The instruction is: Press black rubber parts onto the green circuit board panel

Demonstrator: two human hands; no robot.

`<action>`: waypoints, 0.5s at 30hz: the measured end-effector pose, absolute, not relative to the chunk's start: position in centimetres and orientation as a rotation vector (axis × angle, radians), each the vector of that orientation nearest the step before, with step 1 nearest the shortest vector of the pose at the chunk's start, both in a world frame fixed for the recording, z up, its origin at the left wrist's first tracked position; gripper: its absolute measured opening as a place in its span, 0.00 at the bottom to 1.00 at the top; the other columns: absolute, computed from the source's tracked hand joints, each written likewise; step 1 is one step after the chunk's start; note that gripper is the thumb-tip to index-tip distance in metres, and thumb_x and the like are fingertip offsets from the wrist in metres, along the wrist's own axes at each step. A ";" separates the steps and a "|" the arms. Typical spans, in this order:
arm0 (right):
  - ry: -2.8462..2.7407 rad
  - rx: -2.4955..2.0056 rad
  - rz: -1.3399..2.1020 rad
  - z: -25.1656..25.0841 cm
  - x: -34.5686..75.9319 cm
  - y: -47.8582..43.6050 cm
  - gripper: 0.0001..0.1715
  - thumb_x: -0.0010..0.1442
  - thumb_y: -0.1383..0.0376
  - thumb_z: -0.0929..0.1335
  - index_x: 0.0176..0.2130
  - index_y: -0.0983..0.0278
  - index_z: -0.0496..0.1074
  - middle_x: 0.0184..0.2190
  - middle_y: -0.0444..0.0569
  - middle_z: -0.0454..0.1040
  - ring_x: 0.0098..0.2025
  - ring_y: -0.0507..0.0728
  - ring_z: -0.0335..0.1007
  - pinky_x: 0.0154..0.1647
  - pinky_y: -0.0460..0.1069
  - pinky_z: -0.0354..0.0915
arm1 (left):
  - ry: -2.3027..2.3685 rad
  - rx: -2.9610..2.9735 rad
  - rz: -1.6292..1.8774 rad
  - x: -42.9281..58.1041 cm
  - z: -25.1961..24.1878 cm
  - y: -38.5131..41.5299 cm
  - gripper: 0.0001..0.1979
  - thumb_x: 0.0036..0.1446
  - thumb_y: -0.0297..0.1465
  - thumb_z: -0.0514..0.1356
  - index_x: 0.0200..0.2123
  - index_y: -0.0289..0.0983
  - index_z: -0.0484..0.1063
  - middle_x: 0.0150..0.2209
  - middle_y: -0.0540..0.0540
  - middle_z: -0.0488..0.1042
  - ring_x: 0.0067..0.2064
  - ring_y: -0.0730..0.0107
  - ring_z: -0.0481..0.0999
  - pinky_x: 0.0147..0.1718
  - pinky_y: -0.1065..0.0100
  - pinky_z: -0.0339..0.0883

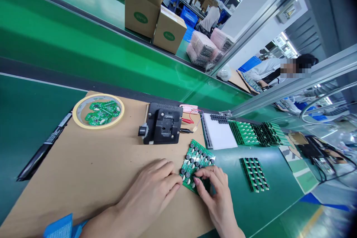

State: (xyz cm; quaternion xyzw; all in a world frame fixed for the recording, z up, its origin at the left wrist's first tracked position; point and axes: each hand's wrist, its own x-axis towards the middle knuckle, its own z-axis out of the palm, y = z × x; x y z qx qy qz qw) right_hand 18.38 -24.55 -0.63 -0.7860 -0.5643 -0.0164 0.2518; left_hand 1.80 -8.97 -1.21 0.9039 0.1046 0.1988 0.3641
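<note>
A green circuit board panel [197, 158] with rows of round black components lies on the brown board, tilted in view. My left hand [156, 184] is at its left edge, fingers curled and closed on that edge. Over the panel's lower right part is my right hand [216, 189], thumb and index finger pinched near one of the black components. Whatever sits between those fingertips is too small to make out. Behind the panel stands a black test fixture [164, 123] with a red and a black clip lead beside it.
A tape roll [117, 121] encircles several small green boards [102, 112]. To the right are a white notebook-like block [219, 134], stacked panels [244, 133] and another panel [254, 174]. Cardboard boxes [170, 29] stand beyond the green ledge. A co-worker [267, 70] sits at the back right.
</note>
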 end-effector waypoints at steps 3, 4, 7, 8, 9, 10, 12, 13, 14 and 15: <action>-1.549 -2.142 -0.022 -0.7 18.5 -24.6 0.09 0.71 0.59 0.64 0.40 0.58 0.71 0.34 0.44 0.73 0.37 0.58 0.68 0.39 0.52 0.55 | 0.271 2.307 0.525 1.7 -1.4 -9.0 0.08 0.61 0.21 0.60 0.33 0.38 0.73 0.34 0.50 0.71 0.36 0.67 0.71 0.33 0.68 0.62; -1.565 -2.138 -0.017 -0.7 18.6 -24.7 0.09 0.72 0.58 0.64 0.40 0.58 0.71 0.35 0.44 0.73 0.37 0.58 0.68 0.39 0.52 0.55 | 0.271 2.299 0.528 1.6 -1.4 -9.1 0.08 0.61 0.20 0.60 0.33 0.38 0.73 0.34 0.50 0.71 0.37 0.67 0.71 0.34 0.68 0.62; -1.622 -2.126 -0.011 -0.7 18.9 -24.9 0.09 0.72 0.58 0.64 0.41 0.58 0.71 0.35 0.44 0.72 0.37 0.58 0.67 0.40 0.53 0.55 | 0.270 2.283 0.529 1.5 -1.5 -9.1 0.08 0.61 0.20 0.59 0.33 0.38 0.73 0.34 0.50 0.71 0.37 0.67 0.71 0.35 0.68 0.62; -1.641 -2.124 -0.016 -0.6 19.0 -24.9 0.09 0.72 0.58 0.64 0.41 0.58 0.71 0.35 0.44 0.72 0.37 0.58 0.67 0.40 0.53 0.54 | 0.271 2.280 0.538 1.5 -1.5 -9.1 0.08 0.61 0.19 0.60 0.33 0.38 0.73 0.34 0.50 0.71 0.37 0.67 0.71 0.34 0.67 0.62; -1.660 -2.121 -0.030 -0.5 19.0 -24.9 0.09 0.72 0.58 0.64 0.42 0.58 0.71 0.35 0.45 0.72 0.37 0.58 0.67 0.40 0.53 0.54 | 0.272 2.278 0.544 1.5 -1.6 -9.2 0.09 0.60 0.19 0.60 0.33 0.38 0.73 0.34 0.50 0.71 0.36 0.67 0.71 0.34 0.68 0.62; -1.683 -2.116 -0.049 -0.3 19.1 -24.9 0.09 0.72 0.59 0.64 0.42 0.58 0.72 0.35 0.45 0.72 0.37 0.58 0.66 0.40 0.53 0.54 | 0.272 2.276 0.549 1.5 -1.6 -9.2 0.09 0.60 0.19 0.60 0.32 0.38 0.73 0.33 0.51 0.70 0.36 0.67 0.71 0.34 0.68 0.62; -1.726 -2.110 -0.085 0.1 19.1 -24.8 0.09 0.72 0.58 0.64 0.42 0.58 0.73 0.35 0.46 0.71 0.37 0.58 0.66 0.40 0.53 0.54 | 0.273 2.271 0.560 1.6 -1.5 -9.1 0.09 0.59 0.18 0.61 0.32 0.38 0.72 0.33 0.51 0.70 0.35 0.68 0.70 0.33 0.68 0.61; -1.742 -2.109 -0.103 0.4 19.1 -24.7 0.10 0.73 0.58 0.64 0.42 0.58 0.73 0.35 0.46 0.71 0.37 0.58 0.65 0.40 0.53 0.53 | 0.274 2.269 0.564 1.6 -1.5 -9.1 0.09 0.59 0.18 0.61 0.31 0.38 0.72 0.33 0.51 0.70 0.35 0.68 0.70 0.33 0.68 0.61; -1.751 -2.105 -0.121 0.6 19.0 -24.5 0.11 0.73 0.58 0.64 0.42 0.57 0.74 0.35 0.46 0.71 0.37 0.58 0.65 0.40 0.53 0.53 | 0.271 2.272 0.566 1.6 -1.5 -9.1 0.09 0.59 0.18 0.61 0.31 0.38 0.72 0.33 0.51 0.70 0.35 0.69 0.70 0.33 0.68 0.60; -1.756 -2.098 -0.139 0.8 19.0 -24.4 0.12 0.73 0.58 0.64 0.42 0.57 0.74 0.35 0.46 0.71 0.37 0.58 0.65 0.40 0.53 0.53 | 0.270 2.274 0.571 1.6 -1.4 -9.0 0.09 0.59 0.18 0.61 0.31 0.38 0.72 0.33 0.51 0.70 0.35 0.69 0.70 0.33 0.68 0.60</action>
